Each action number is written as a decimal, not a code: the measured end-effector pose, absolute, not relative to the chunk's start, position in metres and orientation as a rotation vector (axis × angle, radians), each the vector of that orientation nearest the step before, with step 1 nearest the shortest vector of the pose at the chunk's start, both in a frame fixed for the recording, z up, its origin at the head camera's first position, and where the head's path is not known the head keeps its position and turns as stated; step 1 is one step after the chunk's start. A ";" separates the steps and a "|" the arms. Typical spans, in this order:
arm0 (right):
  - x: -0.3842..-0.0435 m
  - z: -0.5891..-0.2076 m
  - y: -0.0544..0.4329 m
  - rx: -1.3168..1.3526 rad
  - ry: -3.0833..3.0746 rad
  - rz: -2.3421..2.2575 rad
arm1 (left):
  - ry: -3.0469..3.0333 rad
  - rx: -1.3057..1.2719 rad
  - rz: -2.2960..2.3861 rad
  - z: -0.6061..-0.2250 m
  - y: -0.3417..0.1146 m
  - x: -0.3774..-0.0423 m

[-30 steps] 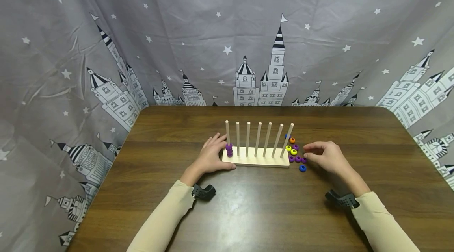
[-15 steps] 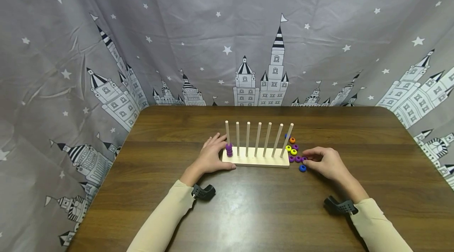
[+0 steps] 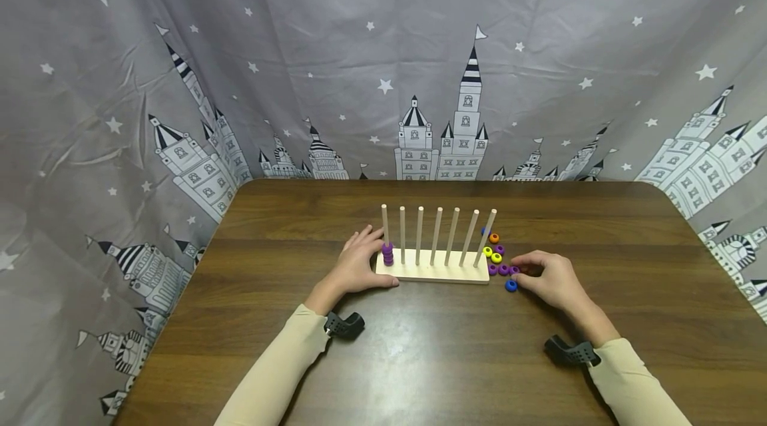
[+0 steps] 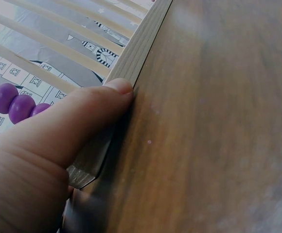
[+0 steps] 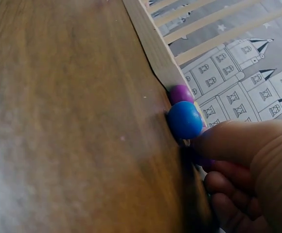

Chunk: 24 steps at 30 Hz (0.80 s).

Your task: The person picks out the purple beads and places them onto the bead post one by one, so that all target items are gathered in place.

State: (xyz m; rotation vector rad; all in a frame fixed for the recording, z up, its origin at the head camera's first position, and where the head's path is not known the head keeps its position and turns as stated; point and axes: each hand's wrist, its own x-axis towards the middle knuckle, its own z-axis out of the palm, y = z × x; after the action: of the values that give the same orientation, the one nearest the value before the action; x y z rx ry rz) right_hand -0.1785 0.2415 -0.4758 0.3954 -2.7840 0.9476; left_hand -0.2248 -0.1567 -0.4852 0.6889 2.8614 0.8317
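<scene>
A pale wooden peg rack [image 3: 431, 273] with several upright pegs stands on the table. My left hand [image 3: 358, 265] holds its left end, the thumb [image 4: 99, 104] along the front edge and the fingers spread behind. Several purple beads [image 3: 387, 255] are stacked on the leftmost peg; the other pegs are bare. Right of the rack, my right hand [image 3: 554, 276] pinches a purple bead [image 3: 514, 270] between thumb and forefinger, at table level. In the right wrist view the thumb partly hides this bead [image 5: 202, 160], and a blue bead [image 5: 185, 120] lies right beside the thumb tip.
Loose beads lie between the rack and my right hand: yellow beads [image 3: 496, 257], an orange bead [image 3: 494, 238], more purple beads [image 3: 503, 269] and another blue one partly behind the rightmost peg. A grey castle-print curtain [image 3: 383, 46] hangs behind the brown table [image 3: 443, 353].
My right hand has shifted slightly toward the near side, and its thumb and forefinger have closed in on the outermost purple bead. The left hand and the rack have stayed put.
</scene>
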 end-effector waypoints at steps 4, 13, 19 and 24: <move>-0.178 -0.477 0.241 0.439 -2.756 0.869 | 2.857 0.686 0.832 -0.484 -0.157 -0.224; -0.177 -0.480 0.240 0.474 -2.728 0.822 | 2.864 0.705 0.853 -0.482 -0.157 -0.223; -0.177 -0.481 0.240 0.423 -2.733 0.877 | 2.856 0.690 0.850 -0.483 -0.156 -0.224; -0.176 -0.481 0.241 0.341 -2.699 0.994 | 2.851 0.677 0.854 -0.484 -0.156 -0.223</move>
State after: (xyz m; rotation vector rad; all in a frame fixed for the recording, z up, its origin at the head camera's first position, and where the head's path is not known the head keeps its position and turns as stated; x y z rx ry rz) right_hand -0.1763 0.2412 -0.4808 0.3414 -2.6987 0.9940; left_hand -0.2235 -0.1561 -0.4836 0.6769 2.8507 0.8542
